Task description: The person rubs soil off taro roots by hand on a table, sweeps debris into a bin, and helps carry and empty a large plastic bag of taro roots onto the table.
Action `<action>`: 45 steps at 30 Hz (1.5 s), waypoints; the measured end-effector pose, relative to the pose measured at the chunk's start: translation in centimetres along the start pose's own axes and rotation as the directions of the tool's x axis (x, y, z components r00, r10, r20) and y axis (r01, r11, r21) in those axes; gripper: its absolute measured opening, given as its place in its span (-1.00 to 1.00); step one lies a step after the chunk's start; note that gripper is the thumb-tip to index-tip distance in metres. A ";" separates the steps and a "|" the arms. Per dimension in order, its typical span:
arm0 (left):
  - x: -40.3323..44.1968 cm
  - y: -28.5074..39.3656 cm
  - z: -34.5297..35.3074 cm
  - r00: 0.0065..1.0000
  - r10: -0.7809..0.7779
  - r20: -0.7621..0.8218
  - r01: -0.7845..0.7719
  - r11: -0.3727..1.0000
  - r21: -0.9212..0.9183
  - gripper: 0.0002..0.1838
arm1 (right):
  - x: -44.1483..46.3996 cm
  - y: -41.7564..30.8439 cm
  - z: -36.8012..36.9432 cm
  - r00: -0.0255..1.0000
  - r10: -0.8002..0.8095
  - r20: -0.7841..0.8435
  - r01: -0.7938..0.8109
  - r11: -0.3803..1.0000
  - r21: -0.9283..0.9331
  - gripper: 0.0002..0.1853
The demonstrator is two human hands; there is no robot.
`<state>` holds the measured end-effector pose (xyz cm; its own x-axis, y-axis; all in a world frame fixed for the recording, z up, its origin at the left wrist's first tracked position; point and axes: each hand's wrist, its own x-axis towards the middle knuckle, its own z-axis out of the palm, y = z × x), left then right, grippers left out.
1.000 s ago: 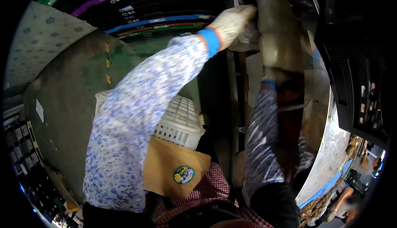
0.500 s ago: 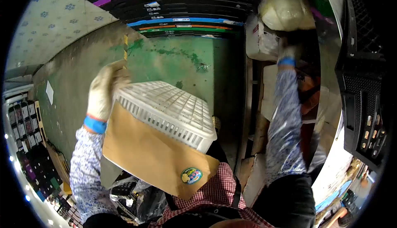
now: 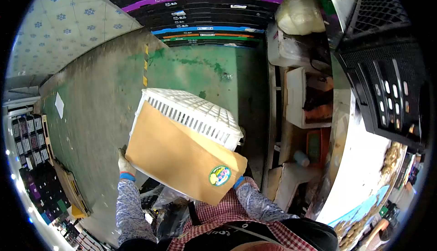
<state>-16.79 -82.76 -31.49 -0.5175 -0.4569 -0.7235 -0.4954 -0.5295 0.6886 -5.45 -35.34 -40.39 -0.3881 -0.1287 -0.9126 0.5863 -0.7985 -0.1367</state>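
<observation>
A white plastic basket [image 3: 200,101], tilted, is in front of my body with its latticed face turned up and away. A brown cardboard sheet [image 3: 177,155] with a round green-rimmed sticker covers its near side. My left hand [image 3: 124,161], in a pale glove with a blue band, grips the basket's lower left edge beside the cardboard; its fingers are partly hidden. At the cardboard's right edge only the blue band of my right hand [image 3: 238,182] shows. The fingers there are hidden behind the cardboard and basket.
Stacked black crates [image 3: 214,12] with coloured layers stand ahead. On the right are a white foam box [image 3: 296,98], a wrapped pale bundle [image 3: 300,16] and a black crate [image 3: 387,82]. A patterned white panel [image 3: 68,28] stands at left. Plastic-covered items lie below the cardboard.
My right hand has come back from the foam box by the wrapped bundle to the cardboard's right edge. My left hand has moved down from the basket's upper left corner to its lower left edge.
</observation>
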 end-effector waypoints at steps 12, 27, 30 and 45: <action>-3.3 -0.1 5.1 0.979 -0.177 0.102 0.196 0.954 -0.225 -0.47 | 4.7 -6.3 3.0 0.919 -0.191 0.345 0.146 0.978 0.150 -0.51; -6.3 -9.9 10.9 0.991 0.074 0.110 -0.035 0.947 -0.319 -0.58 | 6.4 -17.7 1.3 0.979 -0.198 0.055 0.206 0.934 -0.291 -0.58; -7.3 -7.7 16.2 0.947 0.275 0.164 -0.292 0.952 0.092 -0.60 | 4.4 -15.0 -2.5 0.979 -0.197 -0.054 0.167 0.926 -0.338 -0.59; 2.1 3.9 43.0 0.589 0.326 0.739 -0.771 0.500 0.394 -0.58 | 8.1 -7.0 0.0 0.815 -0.567 0.121 0.216 0.103 -0.971 -0.63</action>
<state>-49.82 -55.00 -28.30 -0.9823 0.0861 -0.1664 -0.1237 0.3687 0.9213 -12.66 -30.83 -46.78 -0.7346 0.2764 -0.6197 0.6671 0.4611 -0.5851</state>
